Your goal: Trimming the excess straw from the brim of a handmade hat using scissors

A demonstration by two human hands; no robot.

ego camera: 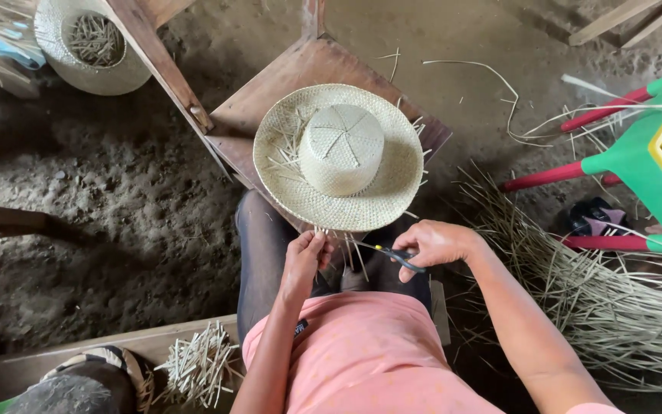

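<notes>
A pale woven straw hat [340,156] rests crown-up on a low wooden stool [285,80] in front of my knees. Loose straw ends stick out around its brim. My left hand [303,261] pinches a few of those straw ends at the near edge of the brim. My right hand [434,244] is closed on small dark-handled scissors [398,255], their blades pointing left toward the pinched straws.
A second straw hat [86,46] lies upside down at the top left with cut straw bits in it. A heap of cut straw pieces [197,368] sits on a plank at bottom left. Long straw bundles [599,307] lie right, beside a green and red plastic chair [637,165].
</notes>
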